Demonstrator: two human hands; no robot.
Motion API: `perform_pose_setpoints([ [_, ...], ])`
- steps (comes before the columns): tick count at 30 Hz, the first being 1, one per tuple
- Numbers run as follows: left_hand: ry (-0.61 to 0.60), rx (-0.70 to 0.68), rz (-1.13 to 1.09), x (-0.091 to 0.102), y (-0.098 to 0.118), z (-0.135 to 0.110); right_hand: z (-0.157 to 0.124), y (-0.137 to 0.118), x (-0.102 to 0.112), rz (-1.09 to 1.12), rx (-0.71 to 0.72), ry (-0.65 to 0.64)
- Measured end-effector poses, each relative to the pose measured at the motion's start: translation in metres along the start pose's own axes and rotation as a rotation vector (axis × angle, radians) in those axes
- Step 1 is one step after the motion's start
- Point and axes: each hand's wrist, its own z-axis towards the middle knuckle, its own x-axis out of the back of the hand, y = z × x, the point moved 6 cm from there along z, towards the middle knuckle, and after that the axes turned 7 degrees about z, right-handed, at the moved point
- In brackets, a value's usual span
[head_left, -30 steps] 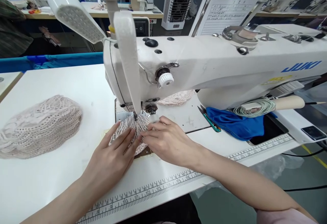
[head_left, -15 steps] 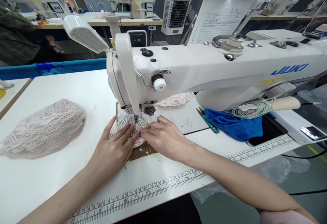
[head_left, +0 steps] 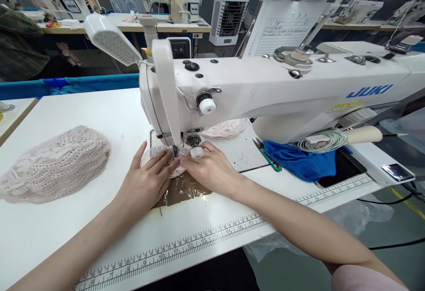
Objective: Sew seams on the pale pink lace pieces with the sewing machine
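A small piece of pale pink lace (head_left: 156, 156) lies under the needle and presser foot (head_left: 175, 150) of a white sewing machine (head_left: 272, 91). My left hand (head_left: 146, 180) lies flat on the lace's left side, fingers stretched out and pressing it down. My right hand (head_left: 209, 167) rests on the lace's right edge just in front of the foot, fingers extended and close together. A brown taped patch (head_left: 184, 191) on the table shows below both hands.
A stack of the same pink lace pieces (head_left: 53, 164) sits at the left of the white table (head_left: 83, 114). More lace (head_left: 226, 128) lies behind the needle. Snips (head_left: 265, 156), blue cloth (head_left: 299, 160) and a coiled tape (head_left: 318, 142) lie under the machine arm. A lamp (head_left: 111, 38) hangs above.
The lace has fed away from me under the foot, both hands followed it forward, and more of the brown taped patch is uncovered.
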Motion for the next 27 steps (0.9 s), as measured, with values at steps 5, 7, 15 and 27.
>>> perform_pose_setpoints([
  [5, -0.087, 0.186, -0.25, -0.003, -0.009, 0.001, -0.001, 0.004, 0.002, 0.189, -0.067, 0.045],
  [7, -0.129, 0.267, -0.39, -0.008, -0.013, 0.003, -0.002, 0.007, 0.002, 0.278, -0.123, 0.055],
  [15, -0.233, 0.477, -0.807, -0.013, -0.025, 0.009, 0.0, 0.021, -0.001, 0.431, -0.327, 0.049],
  [27, 0.025, 0.104, -0.166, 0.012, 0.006, -0.004, -0.009, -0.001, 0.006, 0.296, -0.07, 0.07],
])
